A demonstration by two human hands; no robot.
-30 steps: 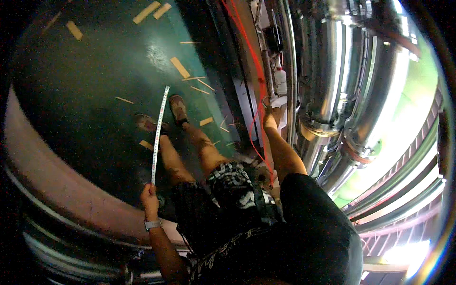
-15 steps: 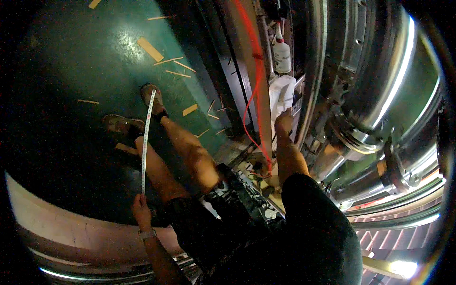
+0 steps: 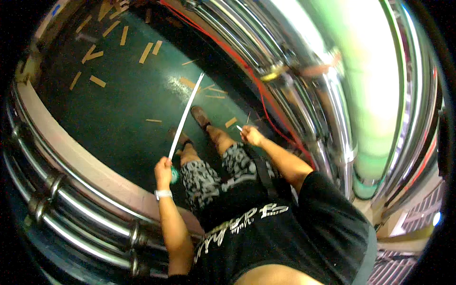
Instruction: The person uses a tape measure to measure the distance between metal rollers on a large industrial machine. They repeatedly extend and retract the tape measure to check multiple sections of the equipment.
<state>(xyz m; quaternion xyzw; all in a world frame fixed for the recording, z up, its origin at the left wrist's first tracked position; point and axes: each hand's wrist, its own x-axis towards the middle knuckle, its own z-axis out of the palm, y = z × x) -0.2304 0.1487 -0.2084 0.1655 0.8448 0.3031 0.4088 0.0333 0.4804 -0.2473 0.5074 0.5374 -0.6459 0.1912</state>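
Observation:
My left hand [image 3: 163, 172] is closed around a tape measure, whose green case [image 3: 174, 175] shows beside the palm. The white blade [image 3: 187, 113] stands out stiff from it, above the floor and past my shoes. Between the fingers of my right hand [image 3: 251, 136], a slim white stick [image 3: 240, 128] like a pen or marker points up and left; its exact kind is too small to tell. The two hands are apart, and the right one is clear of the blade.
On the green floor [image 3: 128, 95] lie several tan strips and flat pieces [image 3: 146, 53]. A red cable [image 3: 266, 97] runs along the dark ledge on the right, beside shiny metal pipes [image 3: 342, 128]. More metal pipes [image 3: 85, 219] curve round the lower left, by a pale curb [image 3: 95, 154].
My right hand has left the white sheet on the right-hand ledge and come back toward my body, with the slim white stick in it. The view has turned, and the tape stays extended.

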